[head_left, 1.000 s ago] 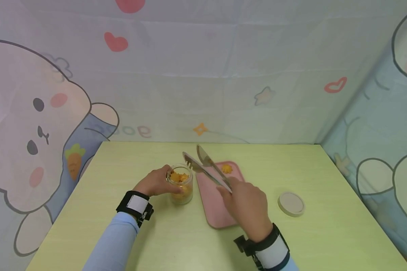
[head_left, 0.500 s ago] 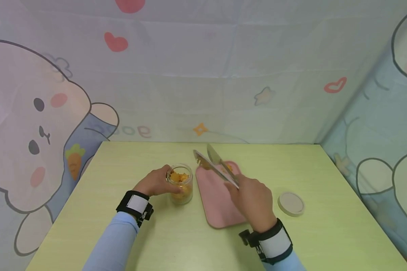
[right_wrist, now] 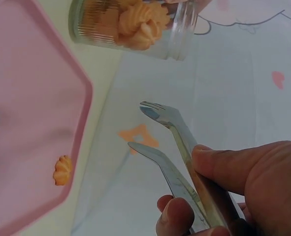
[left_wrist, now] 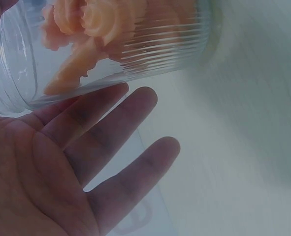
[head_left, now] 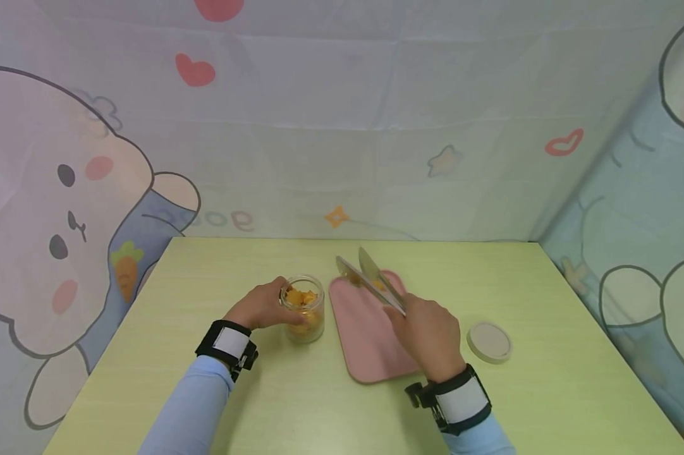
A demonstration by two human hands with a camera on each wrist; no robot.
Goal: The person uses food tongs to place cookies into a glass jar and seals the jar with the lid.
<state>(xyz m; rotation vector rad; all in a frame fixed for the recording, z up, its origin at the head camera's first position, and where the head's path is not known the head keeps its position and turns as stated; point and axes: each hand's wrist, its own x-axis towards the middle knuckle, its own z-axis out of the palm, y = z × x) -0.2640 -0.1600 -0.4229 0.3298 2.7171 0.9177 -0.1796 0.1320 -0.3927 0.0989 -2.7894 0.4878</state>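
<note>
My left hand point(head_left: 268, 308) holds a glass jar point(head_left: 306, 322) upright on the table, thumb and a finger round its upper part. Piped, ridged cookies point(left_wrist: 103, 22) fill much of the jar, which has no lid on it. In my right hand point(head_left: 427, 335) are metal tongs point(head_left: 370, 284), gripped between thumb and fingers. Their two tips stand apart with nothing between them, above the far end of a pink tray point(head_left: 370, 347). One small cookie point(right_wrist: 62, 170) lies on that tray near its edge; in the head view the tongs partly cover it.
A round pale lid point(head_left: 490, 342) lies on the table to the right of the tray. The light yellow table point(head_left: 547, 404) ends at a printed cloth backdrop point(head_left: 348, 158) behind and at the sides.
The right hand and tongs have moved right, away from the jar's mouth and over the tray's far end. The left hand and jar have stayed in place.
</note>
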